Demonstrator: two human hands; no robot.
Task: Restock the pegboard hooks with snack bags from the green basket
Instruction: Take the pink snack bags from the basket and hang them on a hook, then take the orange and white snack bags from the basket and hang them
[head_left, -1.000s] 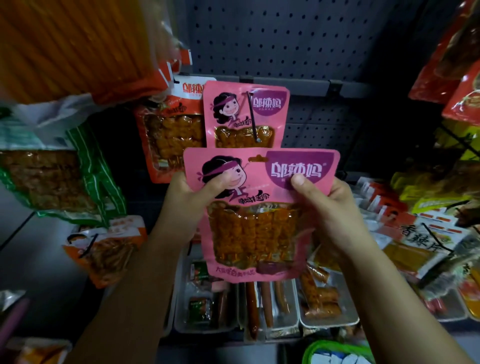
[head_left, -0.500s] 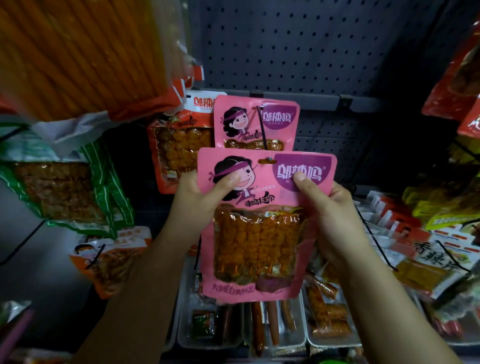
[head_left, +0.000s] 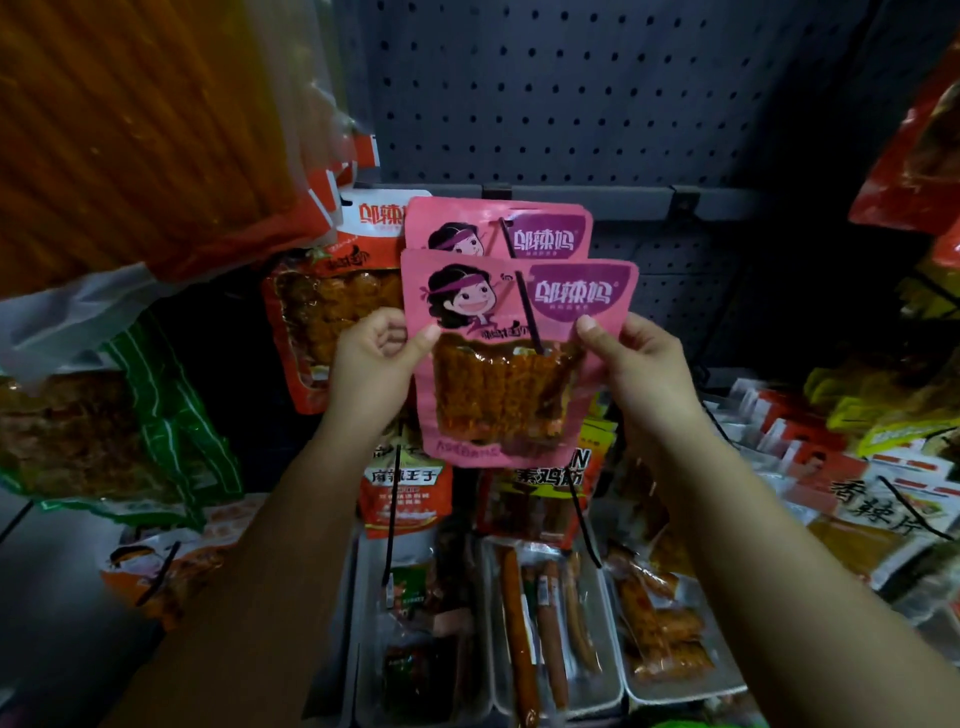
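The left hand and right hand are pinching the pink snack bag by its side edges. It has been raised since a moment ago and is now threaded on the black hook, before its hung twin; release is judged next. Orange strips are showing through its window.

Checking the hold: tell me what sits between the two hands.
Head view: only the front pink bag, pinched at its sides by the left hand and right hand, the hook through its top.
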